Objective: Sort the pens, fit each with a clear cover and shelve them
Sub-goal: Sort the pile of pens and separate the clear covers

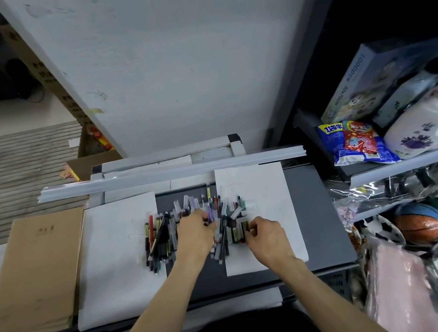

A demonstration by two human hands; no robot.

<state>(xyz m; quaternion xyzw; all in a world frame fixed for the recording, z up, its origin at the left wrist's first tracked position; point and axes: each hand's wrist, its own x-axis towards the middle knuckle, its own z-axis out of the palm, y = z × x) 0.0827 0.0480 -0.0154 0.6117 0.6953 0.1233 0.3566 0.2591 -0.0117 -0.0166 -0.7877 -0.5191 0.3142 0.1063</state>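
Pens (160,238) in one mixed heap in the middle of the grey table (313,210); lie mostly parallel, pointing toward the wall, some crossed. Spread from the edge of the left white sheet (114,256), over the bare strip of table, onto the right white sheet (257,183). Among the pens, short clear covers (186,201), most at the far side of the heap.

The left hand (194,231) on the middle of the heap, palm down, fingers bent, tips among the pens beside a purple one. Blurred there; cannot tell whether holds a pen or only touches.

The right hand (266,237) at the right edge of the heap, over the right sheet. Fingers curled, thumb and forefinger narrow, pinching the end of a dark pen in the last row.

Behind the heap, a bundle of long pale strips (173,173) across the table. Left of the table, a brown cardboard folder (34,264), just beside the left sheet. On the right, shelves (399,164) with a puzzle box (360,90), snack bags (357,144) and basketballs (419,228).
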